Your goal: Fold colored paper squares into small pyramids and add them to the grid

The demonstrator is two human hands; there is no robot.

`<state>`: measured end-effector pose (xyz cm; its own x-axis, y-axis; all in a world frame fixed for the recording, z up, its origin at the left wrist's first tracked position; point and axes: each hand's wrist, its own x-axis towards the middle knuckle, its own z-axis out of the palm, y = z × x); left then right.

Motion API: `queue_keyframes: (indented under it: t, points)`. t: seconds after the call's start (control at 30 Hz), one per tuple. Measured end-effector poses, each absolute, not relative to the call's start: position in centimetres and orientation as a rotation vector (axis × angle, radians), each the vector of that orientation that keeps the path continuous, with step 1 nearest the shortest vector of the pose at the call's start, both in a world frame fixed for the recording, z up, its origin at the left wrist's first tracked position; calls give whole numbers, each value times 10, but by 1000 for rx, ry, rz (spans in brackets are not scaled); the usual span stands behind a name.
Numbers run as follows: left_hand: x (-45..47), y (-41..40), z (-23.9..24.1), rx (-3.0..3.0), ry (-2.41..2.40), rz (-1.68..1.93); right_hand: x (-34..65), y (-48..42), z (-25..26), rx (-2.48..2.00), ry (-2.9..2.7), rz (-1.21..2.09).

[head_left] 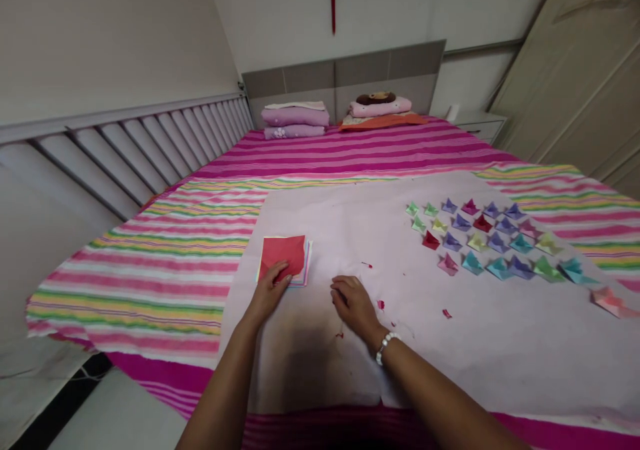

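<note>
My left hand [270, 291] rests on the near edge of a stack of coloured paper squares [285, 259], whose top sheet is red; its fingers lie on the red sheet and seem to pinch its edge. My right hand [354, 303] lies knuckles up on the pale sheet [350, 223] that covers the bed, fingers curled, a white bead bracelet at the wrist. Whether it holds anything is hidden. Several small folded paper boats [493, 240] in green, purple, red, pink and blue stand in rows to the right.
Small red paper scraps [447, 314] lie near my right hand. The bed has a pink striped cover [165, 263]. Folded blankets [296, 122] and pillows [383, 111] sit at the headboard. A slatted rail [150, 143] runs along the left; a wardrobe [585, 77] stands right.
</note>
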<state>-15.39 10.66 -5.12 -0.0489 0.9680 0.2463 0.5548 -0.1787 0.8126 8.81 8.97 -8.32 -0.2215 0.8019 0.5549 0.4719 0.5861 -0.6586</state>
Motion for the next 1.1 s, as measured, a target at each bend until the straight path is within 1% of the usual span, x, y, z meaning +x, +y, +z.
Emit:
queue_keyframes:
  t: [0.23, 0.43, 0.53, 0.7, 0.8, 0.83, 0.97, 1.03, 1.1]
  points:
    - [-154, 108, -53, 1757, 1647, 1184, 88, 90, -83, -1027, -1870, 450]
    - [-148, 109, -50, 1705, 1735, 1315, 88, 90, -83, -1022, -1850, 485]
    - [-146, 109, -38, 1652, 1789, 1413, 88, 90, -82, -1021, -1821, 524]
    - [-134, 93, -4, 1647, 1813, 1579, 88, 89, -78, -1006, -1733, 650]
    - [-119, 74, 9, 1763, 1750, 1610, 89, 89, -73, -994, -1641, 765]
    - [-113, 67, 9, 1903, 1706, 1586, 89, 89, -71, -991, -1601, 811]
    - [-90, 45, -5, 2456, 1533, 1329, 90, 84, -57, -954, -1441, 1013]
    - [-78, 36, -16, 2638, 1408, 1203, 92, 77, -46, -883, -1330, 1184]
    - [-66, 29, -24, 2750, 1274, 1107, 96, 67, -34, -724, -1034, 1524]
